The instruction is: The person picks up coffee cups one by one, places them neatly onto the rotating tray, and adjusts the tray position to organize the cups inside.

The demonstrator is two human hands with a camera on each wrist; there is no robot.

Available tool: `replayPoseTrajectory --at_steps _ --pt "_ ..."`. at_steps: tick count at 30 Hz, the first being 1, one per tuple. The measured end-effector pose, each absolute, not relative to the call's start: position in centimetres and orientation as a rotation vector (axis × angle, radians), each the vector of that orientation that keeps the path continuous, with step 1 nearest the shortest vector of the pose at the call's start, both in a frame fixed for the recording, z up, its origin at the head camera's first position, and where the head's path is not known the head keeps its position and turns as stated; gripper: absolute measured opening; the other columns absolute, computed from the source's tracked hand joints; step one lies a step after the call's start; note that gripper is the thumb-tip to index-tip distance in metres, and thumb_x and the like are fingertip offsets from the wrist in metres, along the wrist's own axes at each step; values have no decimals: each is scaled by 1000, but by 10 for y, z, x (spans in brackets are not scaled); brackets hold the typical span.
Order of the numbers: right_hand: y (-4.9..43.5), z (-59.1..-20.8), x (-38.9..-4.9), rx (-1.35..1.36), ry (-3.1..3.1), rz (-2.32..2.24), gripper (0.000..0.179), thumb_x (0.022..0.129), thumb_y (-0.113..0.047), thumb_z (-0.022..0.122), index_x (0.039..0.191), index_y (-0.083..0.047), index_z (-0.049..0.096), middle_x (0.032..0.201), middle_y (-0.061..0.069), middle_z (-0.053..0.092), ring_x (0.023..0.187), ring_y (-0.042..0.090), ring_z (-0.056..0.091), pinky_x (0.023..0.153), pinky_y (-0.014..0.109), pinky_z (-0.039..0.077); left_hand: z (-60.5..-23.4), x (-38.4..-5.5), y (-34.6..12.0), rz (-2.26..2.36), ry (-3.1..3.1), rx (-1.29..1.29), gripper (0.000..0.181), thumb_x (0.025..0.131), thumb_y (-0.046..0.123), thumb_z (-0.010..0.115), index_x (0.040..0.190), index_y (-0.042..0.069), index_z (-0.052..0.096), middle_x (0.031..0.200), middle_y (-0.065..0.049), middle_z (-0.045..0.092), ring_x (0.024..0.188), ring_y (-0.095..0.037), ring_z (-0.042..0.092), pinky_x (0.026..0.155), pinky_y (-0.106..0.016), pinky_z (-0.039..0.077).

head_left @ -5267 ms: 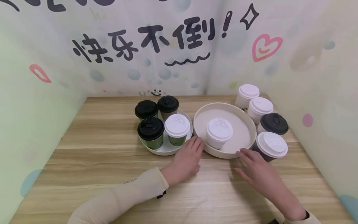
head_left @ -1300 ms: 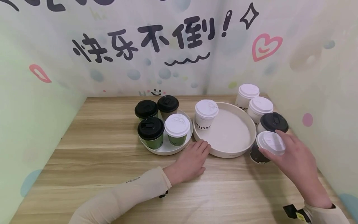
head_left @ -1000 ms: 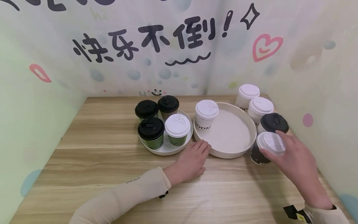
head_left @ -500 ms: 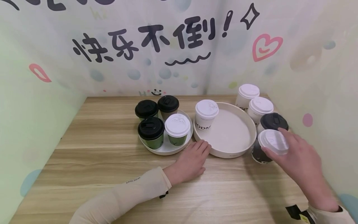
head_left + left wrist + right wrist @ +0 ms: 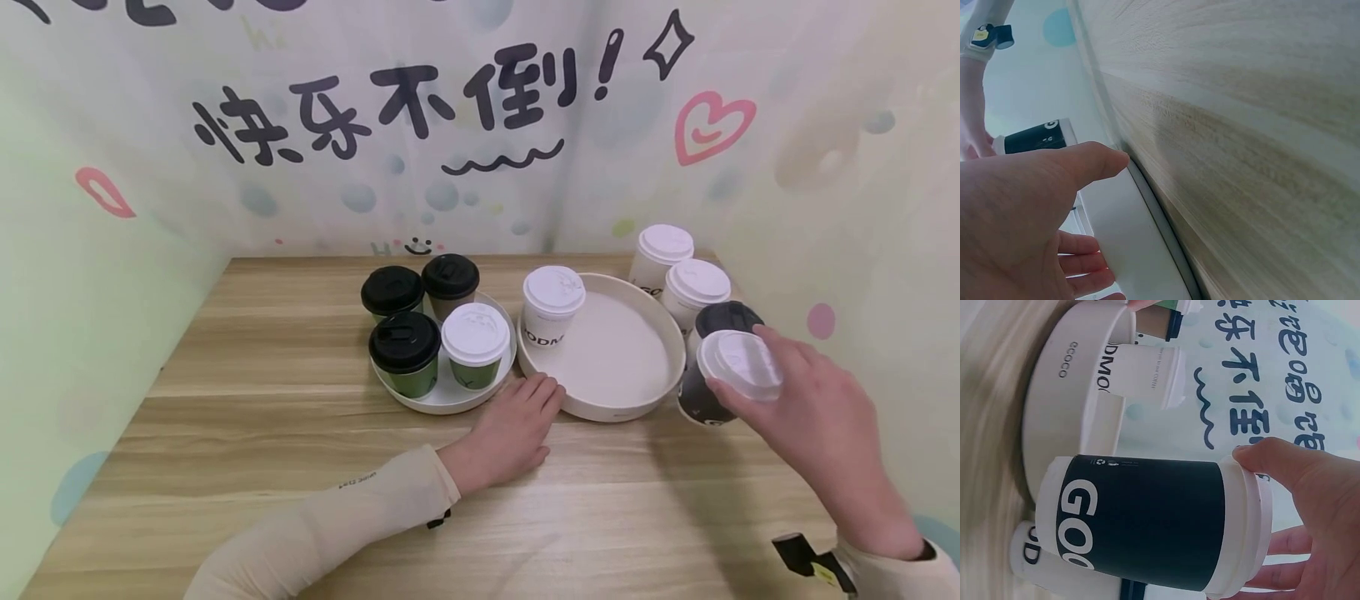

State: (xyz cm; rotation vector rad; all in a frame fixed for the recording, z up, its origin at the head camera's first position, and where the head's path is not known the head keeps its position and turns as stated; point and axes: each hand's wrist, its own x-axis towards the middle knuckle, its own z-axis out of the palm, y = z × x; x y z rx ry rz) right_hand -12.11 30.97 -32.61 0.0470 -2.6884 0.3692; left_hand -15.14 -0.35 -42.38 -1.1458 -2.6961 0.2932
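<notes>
My right hand grips a paper coffee cup with a black sleeve by its white lid, thumb on one side and fingers on the other. The cup is upright, its base raised off the table. My left hand rests at the near left rim of a round cream tray; in the left wrist view its thumb and straight fingers touch the tray's outer wall. A white lidded cup stands inside that tray at its left side.
Left of the cream tray, a white round plate bears several lidded cups, among them a green one with a white lid. Right of the tray stand two white cups and a black-lidded cup. A fabric wall borders the table.
The white cup has moved to the tray's left side. My right hand went to the black-sleeved cup, took its lid and raised it slightly. My left hand has stayed nearly still at the tray.
</notes>
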Motion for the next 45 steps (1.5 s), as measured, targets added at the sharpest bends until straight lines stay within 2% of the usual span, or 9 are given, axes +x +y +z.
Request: replayPoseTrajectory --at_steps 7,14,18,24,30,40,45 --pt "307 -316 -125 62 -2688 359 76 74 -42 81 136 -7 55 119 32 63 90 58 57 55 59 37 -424 -151 -4 305 -2700 -1148 79 88 54 64 147 9 38 143 -5 45 137 -20 42 113 -33 42" --pt "307 -309 -128 60 -2687 356 77 72 -42 82 136 -7 55 105 31 63 71 55 57 44 44 31 -424 -151 -4 310 -2692 -1149 78 88 53 64 147 9 38 144 -6 46 137 -20 43 113 -34 43" --pt "304 -308 -130 81 -2668 369 75 73 -41 82 135 -9 56 108 29 65 73 52 58 48 47 33 -424 -151 -4 308 -2689 -1148 77 88 52 64 146 9 39 143 -5 46 137 -20 43 113 -33 43" --pt "294 -306 -135 119 -2667 387 74 75 -40 80 136 -9 55 119 29 63 91 47 59 61 57 38 -424 -151 -4 320 -2689 -1137 77 88 53 65 146 9 39 143 -5 46 138 -20 43 113 -33 43" --pt "282 -306 -140 172 -2646 420 74 74 -37 81 137 -8 55 122 30 63 104 45 59 68 59 42 -425 -151 -4 318 -2672 -1124 77 87 53 66 146 10 40 142 -5 46 137 -19 43 112 -33 43" --pt "260 -307 -153 292 -2635 428 76 73 -34 83 138 -8 54 116 28 65 96 46 61 72 57 45 -425 -150 -4 308 -2688 -1135 77 88 51 65 148 10 38 145 -5 45 139 -20 42 114 -34 42" --pt "251 -310 -159 362 -2612 387 75 72 -34 84 136 -8 55 111 25 67 85 44 63 68 56 46 -423 -149 -5 313 -2697 -1138 77 89 51 64 148 10 38 146 -5 44 139 -20 41 114 -34 42"
